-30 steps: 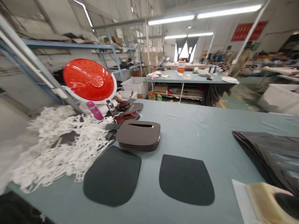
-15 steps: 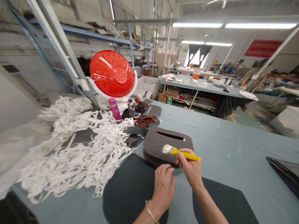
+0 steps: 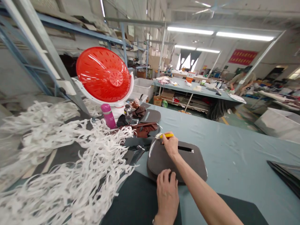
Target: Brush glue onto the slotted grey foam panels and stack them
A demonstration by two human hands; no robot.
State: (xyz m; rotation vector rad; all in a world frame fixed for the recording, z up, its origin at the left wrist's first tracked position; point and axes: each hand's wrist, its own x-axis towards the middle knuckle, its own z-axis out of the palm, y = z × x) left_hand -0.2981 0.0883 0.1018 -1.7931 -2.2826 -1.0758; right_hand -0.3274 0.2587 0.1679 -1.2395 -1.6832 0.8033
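Observation:
A stack of dark grey rounded panels lies on the table, its top piece showing a long slot. My right hand grips a yellow-handled brush, whose white-coated bristles touch the panel's far left corner. A wet-looking white streak runs along the left edge of that top panel. At the stack's front edge, my left hand rests with fingers extended, holding nothing. Beneath my left forearm is a larger dark sheet, and another dark sheet shows under the right forearm.
Tangled white strips cover the table's left side. Behind them stand a pink bottle, a small clear bottle and a big red dish-shaped thing. Folded dark material lies at right. A person stands at a far table.
My right hand has carried the brush away from me to the panel's far left corner. A white streak now shows on the left edge. My left hand has come onto the stack's front.

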